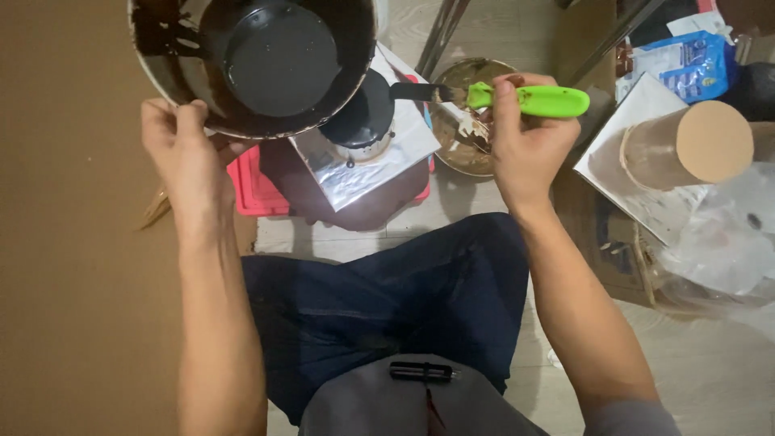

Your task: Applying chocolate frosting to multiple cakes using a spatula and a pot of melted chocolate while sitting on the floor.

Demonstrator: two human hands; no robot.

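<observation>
I am tilting the big bowl (173,60) by its rim, my left hand (187,145) clamped on it, above the red tray (252,190) on the floor. My right hand (523,141) is gripping the green spatula (529,100) over a smaller bowl (462,157). Chocolate is coating the big bowl's wall; scraping looks unfinished.

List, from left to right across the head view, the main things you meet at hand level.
Left hand → dark bowl → foil sheet → right hand → green spatula handle → brown cylinder
</observation>
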